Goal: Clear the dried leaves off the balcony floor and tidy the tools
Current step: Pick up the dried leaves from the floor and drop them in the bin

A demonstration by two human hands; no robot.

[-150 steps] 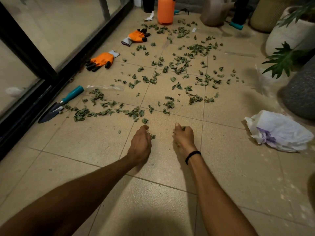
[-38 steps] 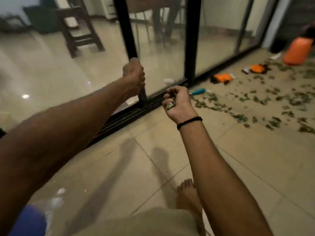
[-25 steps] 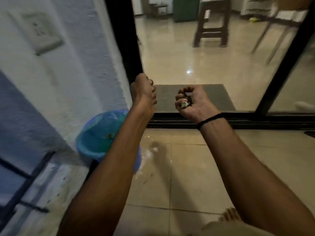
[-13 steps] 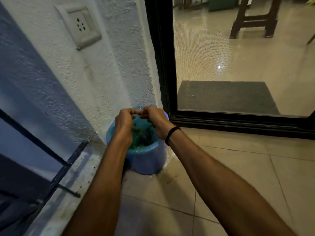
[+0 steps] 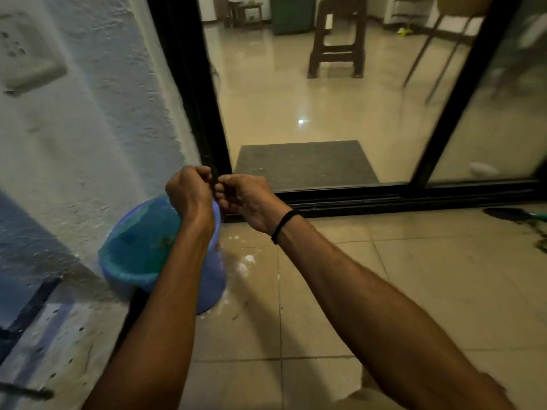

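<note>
A blue bin (image 5: 124, 270) with a blue-green liner stands on the tiled floor against the white wall. A few dried leaves (image 5: 165, 241) show inside it. My left hand (image 5: 189, 192) and my right hand (image 5: 245, 199) hover just above the bin's far rim, fingers curled and fingertips meeting each other. No leaf shows in either hand. At the far right edge lies the dark blade of a trowel (image 5: 509, 214), with a few dried leaves (image 5: 541, 244) on the floor beside it.
A black sliding door frame (image 5: 192, 84) rises right behind the bin. A grey mat (image 5: 305, 164) lies inside the doorway, and a brown stool (image 5: 337, 39) stands farther in. A wall socket (image 5: 26, 63) sits at upper left. White specks dot the tiles by the bin.
My hands carried leaves from the floor to the bin and dipped into it. Now both have lifted out and sit above the rim, fingertips together; my view has swung right.
</note>
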